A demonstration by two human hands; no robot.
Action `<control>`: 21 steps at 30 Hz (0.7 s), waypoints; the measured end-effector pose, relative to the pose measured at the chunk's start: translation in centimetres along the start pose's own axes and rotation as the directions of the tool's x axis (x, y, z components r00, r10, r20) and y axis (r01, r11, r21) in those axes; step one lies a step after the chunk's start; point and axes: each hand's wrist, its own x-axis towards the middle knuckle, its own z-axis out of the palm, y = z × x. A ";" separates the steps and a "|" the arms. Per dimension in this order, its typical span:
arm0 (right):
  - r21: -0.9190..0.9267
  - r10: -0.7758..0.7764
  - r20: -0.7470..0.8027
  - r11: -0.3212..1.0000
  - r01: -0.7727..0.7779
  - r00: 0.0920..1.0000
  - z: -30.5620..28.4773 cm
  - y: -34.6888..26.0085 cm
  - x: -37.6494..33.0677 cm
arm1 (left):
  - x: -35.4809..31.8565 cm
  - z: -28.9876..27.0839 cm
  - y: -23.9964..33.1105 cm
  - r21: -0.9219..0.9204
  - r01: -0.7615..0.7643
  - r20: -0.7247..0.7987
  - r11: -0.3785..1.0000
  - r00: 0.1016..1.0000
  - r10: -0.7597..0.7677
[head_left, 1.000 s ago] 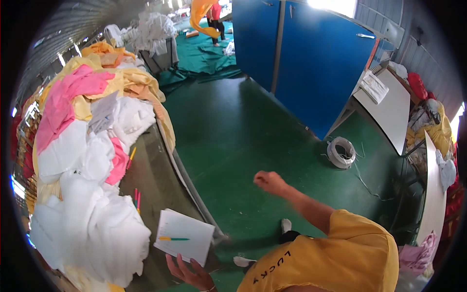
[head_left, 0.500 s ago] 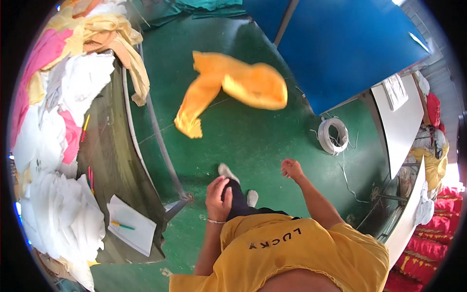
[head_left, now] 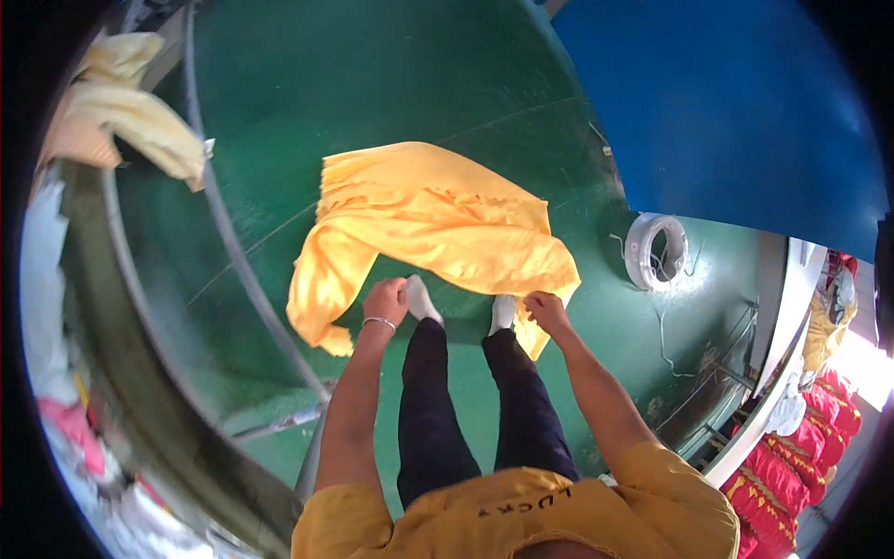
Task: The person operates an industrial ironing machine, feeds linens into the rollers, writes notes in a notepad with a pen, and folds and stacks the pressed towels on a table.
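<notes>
A large piece of yellow cloth (head_left: 438,219) lies in loose folds on the green floor, in front of my feet. Its left end curls toward me, and a narrow strip hangs out at the right near my foot. My left hand (head_left: 386,303) is closed beside the inner edge of the left fold, next to my left foot; whatever its fingers may hold is hidden. At the cloth's near right edge, my right hand (head_left: 547,311) has its fingers pinched together on the fabric. Both arms reach down and forward.
A blue board (head_left: 726,112) stands at the upper right, with a white coil (head_left: 656,252) on the floor below it. Along the left runs a table with a metal rail (head_left: 237,247) and pale fabric (head_left: 140,116). Red bundles (head_left: 773,475) are stacked at the lower right.
The yellow cloth was blurred in mid-air and bunched; now it lies wider and nearer my feet. Both hands have moved forward to its near edge, and my fingers have closed.
</notes>
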 end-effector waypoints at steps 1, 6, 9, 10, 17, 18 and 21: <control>-0.078 -0.102 -0.041 0.992 0.099 0.994 0.8 0.5 3.4 | 2.8 1.6 -1.0 -0.027 -0.023 -0.009 0.999 1.000 0.023; -0.560 -0.320 -0.172 0.810 0.175 0.932 4.1 3.3 23.6 | 14.4 11.6 -5.4 -0.021 -0.070 -0.081 0.997 0.994 0.068; -0.726 -0.528 -0.158 0.635 0.264 0.834 7.4 2.4 32.9 | 16.9 16.9 -7.7 -0.115 -0.134 -0.190 0.984 0.976 0.110; -0.720 -0.528 -0.158 0.640 0.269 0.834 8.1 2.7 35.3 | 17.5 18.0 -7.6 -0.092 -0.170 -0.191 0.981 0.970 0.150; -0.552 -0.663 -0.256 0.697 0.457 0.703 10.3 0.7 41.8 | 21.0 16.4 -6.1 -0.104 -0.309 -0.281 0.945 0.921 0.270; -0.573 -0.673 -0.180 0.665 0.479 0.718 10.5 0.9 41.2 | 21.2 15.8 -5.6 -0.082 -0.330 -0.284 0.940 0.912 0.296; -0.595 -0.613 0.044 0.618 0.513 0.789 12.6 -0.7 37.2 | 20.3 14.1 -4.3 -0.126 -0.212 -0.231 0.969 0.956 0.180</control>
